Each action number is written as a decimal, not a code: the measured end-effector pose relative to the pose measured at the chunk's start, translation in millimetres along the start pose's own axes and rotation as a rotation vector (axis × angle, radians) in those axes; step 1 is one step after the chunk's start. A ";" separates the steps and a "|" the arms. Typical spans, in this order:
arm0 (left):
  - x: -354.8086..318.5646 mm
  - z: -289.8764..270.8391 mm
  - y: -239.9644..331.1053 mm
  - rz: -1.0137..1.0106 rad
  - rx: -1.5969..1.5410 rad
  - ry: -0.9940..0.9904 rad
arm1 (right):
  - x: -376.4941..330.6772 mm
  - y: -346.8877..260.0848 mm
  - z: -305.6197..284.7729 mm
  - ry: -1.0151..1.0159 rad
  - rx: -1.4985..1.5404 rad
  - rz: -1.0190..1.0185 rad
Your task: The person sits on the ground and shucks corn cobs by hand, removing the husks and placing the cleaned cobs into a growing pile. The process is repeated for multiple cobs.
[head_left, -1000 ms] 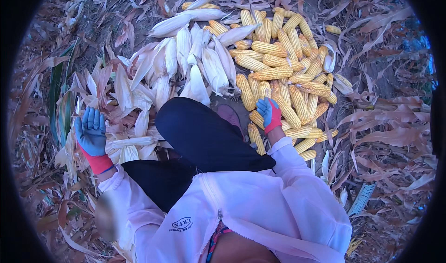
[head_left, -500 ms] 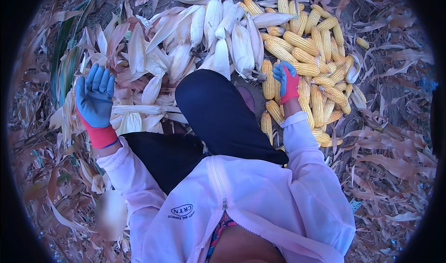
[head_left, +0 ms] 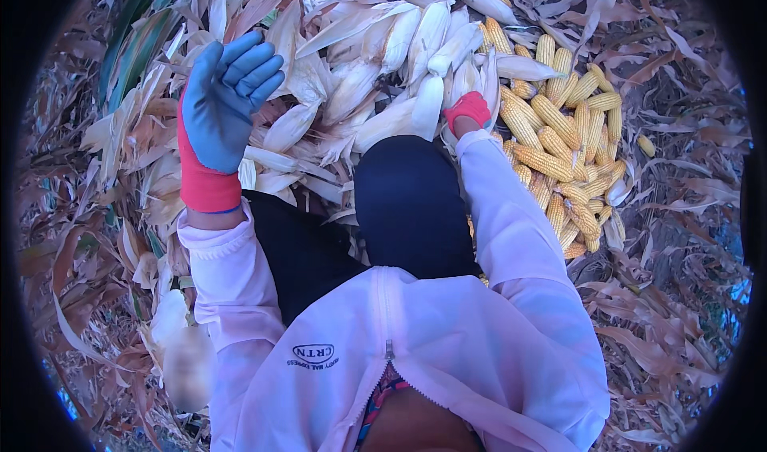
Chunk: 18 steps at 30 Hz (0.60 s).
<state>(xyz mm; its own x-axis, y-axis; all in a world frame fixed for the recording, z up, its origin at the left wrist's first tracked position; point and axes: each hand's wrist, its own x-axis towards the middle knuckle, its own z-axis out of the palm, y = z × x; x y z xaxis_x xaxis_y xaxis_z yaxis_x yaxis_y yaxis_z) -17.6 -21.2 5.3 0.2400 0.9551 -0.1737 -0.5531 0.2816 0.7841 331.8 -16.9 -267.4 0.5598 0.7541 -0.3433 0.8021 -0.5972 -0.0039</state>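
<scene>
Beyond the pale jacket (head_left: 471,332) at lower centre, the person's left hand (head_left: 226,105) is open at upper left, and the right hand (head_left: 469,110), its grip impossible to tell, is between yellow cobs (head_left: 557,143) at upper right and husk-covered ears (head_left: 430,35) at upper centre.

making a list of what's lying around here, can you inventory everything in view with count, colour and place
bare corn cobs: dozens, yellow, heaped right of centre
unhusked corn ears: several, cream-white, top centre
small corn cob: one, yellow, apart, right of the heap
loose corn husks: many, cream to tan, left of centre
leaf blades: a few, green, upper left
dry corn leaves: too many to count, brown, around the edges
jacket: one, pale pink, lower centre
trousers: one pair, black, centre
left hand: one, grey-and-red glove, open and bare of objects, over the husks
right hand: one, red glove visible, between ears and cobs; fingers hidden
</scene>
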 end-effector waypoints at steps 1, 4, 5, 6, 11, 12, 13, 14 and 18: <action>0.2 -7.2 1.3 0.000 -0.021 -0.045 | -3.5 -0.3 4.8 0.027 0.032 0.021; -3.5 -13.2 3.6 0.037 -0.007 -0.027 | -13.7 12.5 -0.3 0.003 0.155 0.022; -5.3 -14.9 4.6 0.047 -0.002 -0.020 | -18.6 18.1 -2.5 -0.019 0.196 0.025; -6.9 -15.3 7.1 0.067 0.006 -0.014 | -17.2 21.0 -4.6 -0.036 0.240 0.020; -5.5 -20.7 10.3 0.131 0.048 0.032 | 13.0 56.0 20.9 0.145 0.991 0.020; -7.3 -24.2 9.9 0.144 0.064 0.054 | 5.4 45.0 5.1 0.148 1.238 -0.079; -10.2 -25.7 9.8 0.156 0.079 0.071 | -4.8 34.2 -16.5 0.136 1.485 -0.183; -12.8 -26.3 8.9 0.154 0.116 0.070 | -9.8 26.2 -42.3 0.065 1.634 -0.338; -17.1 -9.2 8.4 0.154 0.287 0.018 | -57.9 -32.0 -173.3 -0.153 1.887 -0.452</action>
<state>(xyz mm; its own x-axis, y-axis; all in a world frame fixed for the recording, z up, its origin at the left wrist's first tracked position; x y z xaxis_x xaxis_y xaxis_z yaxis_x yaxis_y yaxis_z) -33.7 -34.3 9.4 0.1554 0.9867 -0.0488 -0.3339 0.0990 0.9374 309.8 5.8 -84.6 0.3060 0.9474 -0.0937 -0.4172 0.0450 -0.9077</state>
